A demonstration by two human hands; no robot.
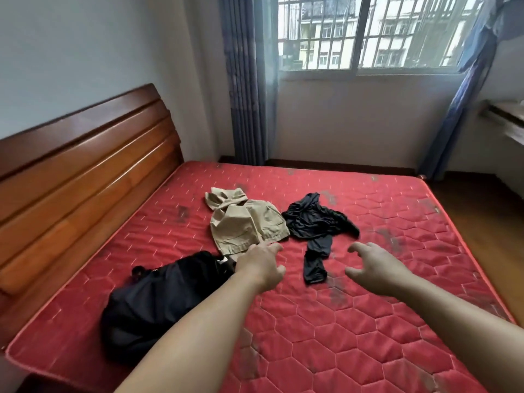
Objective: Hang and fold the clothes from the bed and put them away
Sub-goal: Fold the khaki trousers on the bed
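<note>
Red mattress (340,321): 3 garments; both hands empty, fingers apart

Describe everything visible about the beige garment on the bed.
The beige garment looks like khaki shorts of woven, cotton-like cloth. It lies crumpled and unfolded near the middle of the red mattress, its far end bunched and twisted, its nearer part flatter, with seams and a hem showing. Its right edge meets the black garment. The left hand reaches over its near edge; actual contact is unclear.
</note>
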